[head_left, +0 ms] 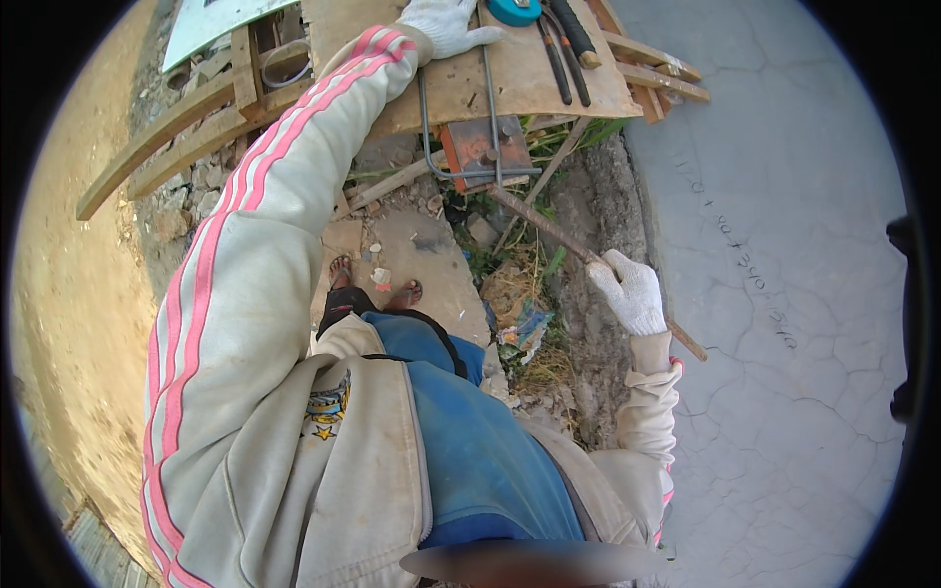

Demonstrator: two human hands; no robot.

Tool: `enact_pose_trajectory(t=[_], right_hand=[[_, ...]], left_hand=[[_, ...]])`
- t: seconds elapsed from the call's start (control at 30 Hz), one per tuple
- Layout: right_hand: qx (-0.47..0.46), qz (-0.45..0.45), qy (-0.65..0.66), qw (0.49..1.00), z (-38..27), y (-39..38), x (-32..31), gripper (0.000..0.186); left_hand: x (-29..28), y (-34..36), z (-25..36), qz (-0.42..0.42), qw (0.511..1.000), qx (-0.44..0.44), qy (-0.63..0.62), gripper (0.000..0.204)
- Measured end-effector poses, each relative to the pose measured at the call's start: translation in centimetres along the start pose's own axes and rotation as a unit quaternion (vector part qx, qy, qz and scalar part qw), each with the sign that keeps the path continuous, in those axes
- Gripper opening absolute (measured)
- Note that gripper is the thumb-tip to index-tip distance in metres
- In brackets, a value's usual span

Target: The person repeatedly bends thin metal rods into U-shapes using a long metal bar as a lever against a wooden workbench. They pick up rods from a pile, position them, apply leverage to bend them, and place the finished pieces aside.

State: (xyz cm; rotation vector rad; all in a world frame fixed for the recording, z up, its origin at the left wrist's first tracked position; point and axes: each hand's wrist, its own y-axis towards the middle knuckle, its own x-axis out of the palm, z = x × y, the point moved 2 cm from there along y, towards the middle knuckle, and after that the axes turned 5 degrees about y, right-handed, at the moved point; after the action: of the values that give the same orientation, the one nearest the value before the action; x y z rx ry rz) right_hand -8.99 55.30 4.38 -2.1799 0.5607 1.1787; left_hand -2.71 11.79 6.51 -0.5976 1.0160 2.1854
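Observation:
My left hand (446,27), in a white glove, lies with thumb spread on a plywood board (382,122) at the top, over the upper part of bent steel rods (489,78). Their lower end sits at a rusty orange metal plate with pegs (463,144), beside the board's near edge. My right hand (627,292), also gloved, is closed round a long rusty metal bar (547,228) that runs diagonally from that plate. A teal tape measure (514,10), black-handled pincers (556,61) and a tool with a black handle (578,37) lie on the board, right of my left hand.
Wooden slats (181,105) and a pale board (211,22) are at the upper left, beside a tan wall (78,323). A cracked grey plastered surface (784,245) fills the right. Below are my sandalled feet, a concrete strip (431,269), rubble, weeds and litter (524,328).

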Motion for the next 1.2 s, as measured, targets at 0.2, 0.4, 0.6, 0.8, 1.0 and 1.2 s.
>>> enact_pose_trajectory(t=[0.2,0.4,0.6,0.8,1.0,1.2], right_hand=[[0.018,0.030,0.007,0.999,-0.4,-0.6,0.9,0.050],[0.050,0.089,-0.020,0.995,-0.5,-1.4,2.5,0.057],[0.084,0.144,-0.030,0.986,-1.0,-2.0,4.1,0.058],[0.128,0.176,0.013,0.976,-2.8,-3.7,6.4,0.058],[0.235,0.208,0.072,0.947,-6.8,-6.5,11.4,0.055],[0.292,0.299,0.103,0.903,-12.2,-7.5,16.7,0.051]], left_hand=[[-0.2,0.2,-0.1,-0.004,1.000,0.007,0.000,0.065],[-0.1,0.4,0.1,-0.011,1.000,0.027,-0.003,0.064],[0.2,0.1,-0.1,-0.021,0.998,0.050,-0.014,0.063],[-0.1,0.0,-1.0,-0.029,0.996,0.071,-0.034,0.063],[-0.6,0.1,-2.0,-0.038,0.993,0.095,-0.066,0.062],[-1.1,0.2,-3.8,-0.035,0.988,0.112,-0.098,0.061]])
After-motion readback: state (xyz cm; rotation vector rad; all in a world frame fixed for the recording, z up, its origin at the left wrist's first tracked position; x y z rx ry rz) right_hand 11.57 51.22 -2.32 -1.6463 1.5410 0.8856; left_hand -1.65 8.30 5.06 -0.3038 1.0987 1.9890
